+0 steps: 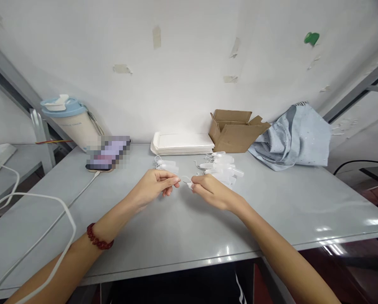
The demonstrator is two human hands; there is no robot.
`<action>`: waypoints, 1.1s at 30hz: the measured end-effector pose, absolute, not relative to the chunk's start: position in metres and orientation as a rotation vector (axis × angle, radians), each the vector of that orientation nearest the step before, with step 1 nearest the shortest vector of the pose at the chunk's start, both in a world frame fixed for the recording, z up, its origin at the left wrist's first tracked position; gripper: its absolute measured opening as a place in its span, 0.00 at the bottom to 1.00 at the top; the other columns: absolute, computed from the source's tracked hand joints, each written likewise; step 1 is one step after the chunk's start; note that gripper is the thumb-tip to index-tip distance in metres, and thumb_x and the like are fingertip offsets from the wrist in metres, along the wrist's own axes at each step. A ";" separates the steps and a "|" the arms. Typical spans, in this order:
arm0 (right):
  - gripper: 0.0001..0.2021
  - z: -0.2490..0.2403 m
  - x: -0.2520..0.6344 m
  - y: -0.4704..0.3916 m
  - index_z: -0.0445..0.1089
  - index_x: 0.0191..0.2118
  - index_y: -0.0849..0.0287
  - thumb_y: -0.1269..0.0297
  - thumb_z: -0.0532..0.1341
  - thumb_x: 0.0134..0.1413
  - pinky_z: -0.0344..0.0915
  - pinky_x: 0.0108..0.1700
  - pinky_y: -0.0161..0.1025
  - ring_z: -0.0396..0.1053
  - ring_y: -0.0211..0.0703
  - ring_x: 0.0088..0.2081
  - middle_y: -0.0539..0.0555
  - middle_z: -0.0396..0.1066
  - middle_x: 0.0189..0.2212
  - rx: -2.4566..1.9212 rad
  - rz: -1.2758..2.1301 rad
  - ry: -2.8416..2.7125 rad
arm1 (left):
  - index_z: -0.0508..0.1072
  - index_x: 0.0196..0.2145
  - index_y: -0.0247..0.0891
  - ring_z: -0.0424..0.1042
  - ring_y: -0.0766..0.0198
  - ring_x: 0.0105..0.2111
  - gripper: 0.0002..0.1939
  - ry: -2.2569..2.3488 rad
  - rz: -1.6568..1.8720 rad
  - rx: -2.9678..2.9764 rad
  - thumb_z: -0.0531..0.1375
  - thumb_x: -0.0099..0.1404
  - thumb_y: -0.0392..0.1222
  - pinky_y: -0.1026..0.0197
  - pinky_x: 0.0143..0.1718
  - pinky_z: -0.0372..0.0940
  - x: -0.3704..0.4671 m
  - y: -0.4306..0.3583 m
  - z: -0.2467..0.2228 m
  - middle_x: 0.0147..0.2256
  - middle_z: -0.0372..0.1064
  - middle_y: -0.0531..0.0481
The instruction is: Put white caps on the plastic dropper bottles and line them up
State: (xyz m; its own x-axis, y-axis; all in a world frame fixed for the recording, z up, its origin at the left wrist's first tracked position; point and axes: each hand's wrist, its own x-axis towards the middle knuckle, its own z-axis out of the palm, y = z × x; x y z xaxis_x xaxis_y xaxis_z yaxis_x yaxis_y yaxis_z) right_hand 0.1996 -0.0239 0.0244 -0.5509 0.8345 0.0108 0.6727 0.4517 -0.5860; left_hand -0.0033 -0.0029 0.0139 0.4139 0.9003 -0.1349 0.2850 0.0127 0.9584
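Note:
My left hand (155,185) is closed in a pinch, thumb against index finger, at one end of a thin white cord (185,177). Just to its right, my right hand (213,191) grips a small white piece (190,185) with a thin dark tip pointing left; most of the piece is hidden by the fingers. The cord arcs across the short gap between both hands. Behind my right hand lies a pile of small translucent white pieces with thin loops (222,169). A few similar pieces (167,165) lie beyond my left hand.
A stack of white envelopes (182,143) and an open cardboard box (239,137) stand against the wall. Light-blue cloth (299,139) is at the right. At the left are a blue-lidded cup (73,124), a phone (108,154) and its white cable (81,192).

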 end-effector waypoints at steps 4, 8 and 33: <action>0.13 0.024 0.200 -0.024 0.56 0.23 0.59 0.68 0.45 0.59 0.48 0.27 0.35 0.52 0.34 0.22 0.45 0.52 0.18 -1.260 0.834 -2.374 | 0.74 0.26 0.35 0.60 0.68 0.19 0.15 1.043 0.661 1.483 0.58 0.58 0.51 0.63 0.24 0.58 0.000 -0.006 0.014 0.16 0.61 0.54; 0.13 0.024 0.199 -0.024 0.56 0.23 0.59 0.68 0.45 0.58 0.49 0.27 0.35 0.52 0.34 0.22 0.45 0.51 0.18 -1.245 0.883 -2.350 | 0.74 0.26 0.35 0.60 0.68 0.19 0.15 1.010 0.668 1.438 0.59 0.57 0.51 0.64 0.22 0.57 0.001 -0.007 0.012 0.16 0.61 0.54; 0.13 0.017 0.198 -0.024 0.58 0.22 0.60 0.67 0.47 0.57 0.47 0.26 0.34 0.50 0.33 0.22 0.44 0.50 0.18 -1.265 0.978 -2.272 | 0.73 0.28 0.35 0.58 0.69 0.20 0.15 1.052 0.650 1.515 0.57 0.60 0.51 0.64 0.25 0.53 0.007 -0.013 0.005 0.16 0.60 0.56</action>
